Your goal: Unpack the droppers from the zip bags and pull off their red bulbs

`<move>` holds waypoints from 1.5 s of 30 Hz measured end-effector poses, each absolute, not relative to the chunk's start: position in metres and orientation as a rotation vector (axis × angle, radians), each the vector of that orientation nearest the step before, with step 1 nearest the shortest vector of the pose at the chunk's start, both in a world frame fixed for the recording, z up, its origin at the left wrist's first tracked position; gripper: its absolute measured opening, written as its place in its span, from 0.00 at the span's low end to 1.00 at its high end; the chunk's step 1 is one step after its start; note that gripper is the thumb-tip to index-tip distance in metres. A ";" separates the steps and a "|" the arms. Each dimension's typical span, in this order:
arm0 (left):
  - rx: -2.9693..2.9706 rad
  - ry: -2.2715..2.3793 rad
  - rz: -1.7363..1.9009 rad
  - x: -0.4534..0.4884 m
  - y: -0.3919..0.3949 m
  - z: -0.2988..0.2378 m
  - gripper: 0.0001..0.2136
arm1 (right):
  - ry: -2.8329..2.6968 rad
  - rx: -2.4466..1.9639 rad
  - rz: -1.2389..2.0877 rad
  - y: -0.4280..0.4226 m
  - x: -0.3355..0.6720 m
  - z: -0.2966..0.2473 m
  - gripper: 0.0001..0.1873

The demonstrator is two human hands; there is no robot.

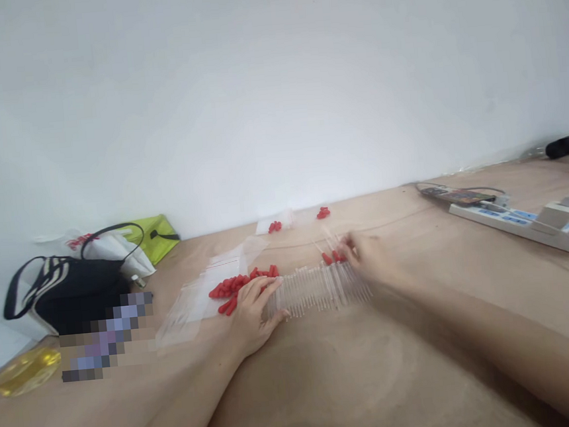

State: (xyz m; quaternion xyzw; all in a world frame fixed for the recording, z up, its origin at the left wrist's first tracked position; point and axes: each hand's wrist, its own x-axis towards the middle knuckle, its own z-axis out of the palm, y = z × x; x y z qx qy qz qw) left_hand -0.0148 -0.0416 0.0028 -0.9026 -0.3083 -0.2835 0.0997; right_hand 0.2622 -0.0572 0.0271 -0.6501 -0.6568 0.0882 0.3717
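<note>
A row of thin clear glass dropper tubes (pixel 306 292) lies side by side on the table. My left hand (pixel 256 312) rests at the row's left end, thumb and fingers apart, fingertips by the tubes. Just behind that hand is a pile of red rubber bulbs (pixel 231 286), partly covered by it. At the row's right end my right hand (pixel 362 254) is closed in a pinch on a red-tipped dropper, mostly hidden by the fingers. Beside it, red bulbs (pixel 327 258) sit on tubes that point away from me.
Clear plastic bags (pixel 202 300) lie left of the pile. Two small groups of red pieces (pixel 274 227) (pixel 323 213) are near the wall. A black bag (pixel 72 292), a green bag (pixel 154 238) and a yellow bottle (pixel 26 370) stand left. A power strip (pixel 525 226) with a phone (pixel 465 196) is right.
</note>
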 end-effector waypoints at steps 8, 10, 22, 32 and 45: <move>-2.632 -0.625 -0.988 0.011 -0.058 0.003 0.16 | -1.996 -1.052 -0.274 -0.104 0.236 -0.011 0.07; -2.633 -0.546 -0.989 0.016 -0.061 0.002 0.12 | -2.034 -0.993 -0.273 -0.106 0.230 -0.013 0.07; -2.629 -0.580 -1.032 0.020 -0.069 0.003 0.08 | -2.060 -0.950 -0.362 -0.106 0.225 -0.015 0.12; -2.642 -0.551 -1.073 0.021 -0.073 0.006 0.08 | -2.117 -0.914 -0.458 -0.108 0.227 -0.016 0.16; -2.448 -0.991 -1.264 -0.005 -0.044 -0.003 0.12 | -1.541 -1.252 0.183 -0.079 0.287 -0.013 0.15</move>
